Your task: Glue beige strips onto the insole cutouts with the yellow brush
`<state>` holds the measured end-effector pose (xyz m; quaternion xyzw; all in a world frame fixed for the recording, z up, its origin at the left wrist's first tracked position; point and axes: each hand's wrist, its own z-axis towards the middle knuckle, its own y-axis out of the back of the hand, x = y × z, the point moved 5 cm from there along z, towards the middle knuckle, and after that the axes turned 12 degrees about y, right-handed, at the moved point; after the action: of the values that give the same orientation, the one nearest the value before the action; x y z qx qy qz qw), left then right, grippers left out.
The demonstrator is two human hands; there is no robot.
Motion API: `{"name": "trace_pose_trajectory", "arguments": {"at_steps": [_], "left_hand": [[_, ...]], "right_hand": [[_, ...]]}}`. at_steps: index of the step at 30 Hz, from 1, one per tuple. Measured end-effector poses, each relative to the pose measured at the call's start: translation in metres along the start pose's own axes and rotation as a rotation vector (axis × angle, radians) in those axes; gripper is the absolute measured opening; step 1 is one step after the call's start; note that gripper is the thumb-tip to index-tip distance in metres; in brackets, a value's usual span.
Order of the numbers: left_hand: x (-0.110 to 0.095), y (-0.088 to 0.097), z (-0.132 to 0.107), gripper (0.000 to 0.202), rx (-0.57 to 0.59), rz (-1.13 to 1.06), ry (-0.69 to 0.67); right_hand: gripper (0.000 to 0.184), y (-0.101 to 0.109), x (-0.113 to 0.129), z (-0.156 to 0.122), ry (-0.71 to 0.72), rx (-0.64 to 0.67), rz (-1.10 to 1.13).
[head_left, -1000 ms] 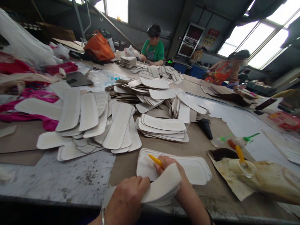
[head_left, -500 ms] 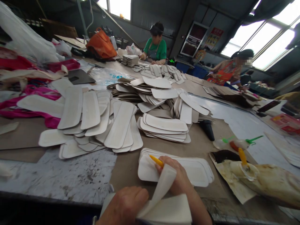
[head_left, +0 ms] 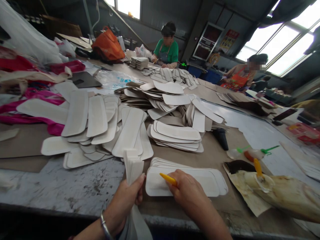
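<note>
My left hand, with a silver bracelet at the wrist, is closed round a bundle of white rounded panels. The bundle stands on edge and fans out above and below the fist. In my right hand is a yellow-handled tool, its tapered end pointing left and its other end hidden by the fingers. This hand is over a neat stack of the same panels, close to the table's front edge; whether it touches the top panel I cannot tell. Just behind lies another low stack of panels.
Loose panels are heaped at left. On the right are a small pot with a yellow handle, green-tipped bottles and a black cone. Two people work across the table. An orange bag sits behind.
My left hand has turned upright, bringing the panel bundle up and left of the front stack. My right hand no longer holds the curled panel and has shifted slightly, keeping the yellow-handled tool.
</note>
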<state>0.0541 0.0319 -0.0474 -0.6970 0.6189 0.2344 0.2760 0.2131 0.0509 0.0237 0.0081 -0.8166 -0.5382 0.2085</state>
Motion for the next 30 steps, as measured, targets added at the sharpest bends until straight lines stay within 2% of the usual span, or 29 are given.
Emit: {"name": "trace_pose_trajectory", "arguments": {"at_steps": [4, 9, 10, 12, 15, 17, 20, 23, 26, 28, 30], "left_hand": [[0.002, -0.004, -0.002, 0.052, 0.035, -0.018, -0.007], [-0.001, -0.005, 0.0, 0.046, -0.01, -0.026, 0.033], [-0.001, -0.005, 0.0, 0.046, -0.014, -0.025, 0.044], [-0.003, -0.004, 0.0, 0.046, -0.017, -0.018, 0.064], [-0.004, 0.0, 0.0, 0.044, 0.006, -0.015, 0.061], [-0.004, 0.002, 0.0, 0.043, 0.035, -0.013, 0.053], [-0.001, 0.006, 0.001, 0.044, 0.052, 0.007, 0.071], [0.001, 0.008, 0.0, 0.047, 0.047, 0.014, 0.099], [-0.003, 0.009, -0.003, 0.045, 0.05, 0.023, 0.098], [-0.006, 0.009, -0.006, 0.042, 0.079, -0.005, 0.114], [-0.005, 0.009, -0.008, 0.042, 0.14, -0.092, 0.188]], "right_hand": [[0.027, -0.005, 0.009, -0.002, -0.005, 0.009, -0.024], [0.035, -0.005, 0.007, -0.017, 0.029, -0.059, 0.021], [0.034, -0.003, 0.0, -0.025, 0.044, -0.115, 0.06], [0.029, 0.006, -0.024, -0.045, 0.014, -0.308, 0.115], [0.028, 0.013, -0.072, -0.084, -0.208, -0.572, 0.071], [0.032, 0.01, -0.098, -0.103, -0.352, -0.637, 0.03], [0.034, -0.002, -0.116, -0.115, -0.451, -0.667, 0.072], [0.037, -0.018, -0.12, -0.116, -0.493, -0.64, 0.322], [0.043, -0.031, -0.115, -0.115, -0.526, -0.689, 0.791], [0.046, -0.035, -0.108, -0.114, -0.496, -0.732, 1.107], [0.045, -0.037, -0.1, -0.11, -0.412, -0.731, 1.348]]}}
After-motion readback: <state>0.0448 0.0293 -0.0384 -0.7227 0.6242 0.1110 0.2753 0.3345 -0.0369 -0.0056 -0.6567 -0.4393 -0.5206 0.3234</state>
